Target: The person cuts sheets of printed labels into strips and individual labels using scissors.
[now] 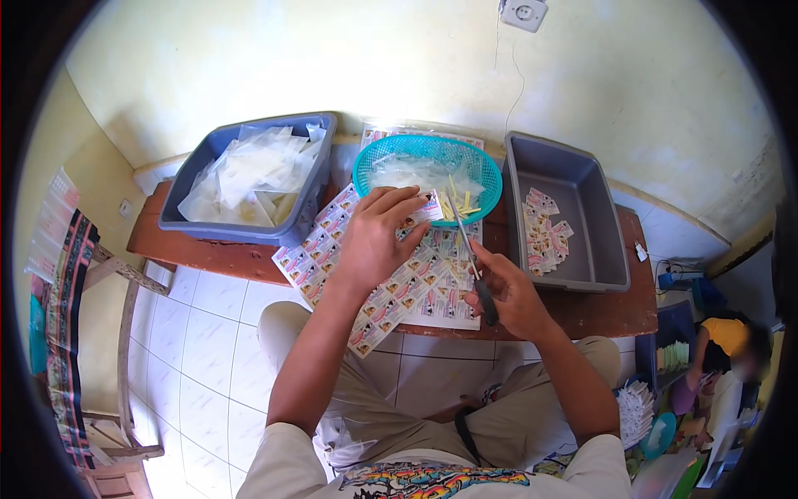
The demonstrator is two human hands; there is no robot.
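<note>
My left hand (376,237) pinches a small printed paper label (431,207) over the front of a turquoise mesh basket (492,170). Scissors (485,301) with dark handles are in my right hand (514,293), their blades pointing up beside the label's right edge. Thin yellowish paper strips (465,204) and clear plastic pieces (407,170) lie in the basket. Under my hands, printed label sheets (320,258) spread across the bench and over its front edge.
A grey tub (179,200) of clear plastic bags stands left on the red-brown bench (150,229). To the right, another grey tub (611,241) holds cut labels (544,237). Another person (723,349) is at the far right, near containers on the floor.
</note>
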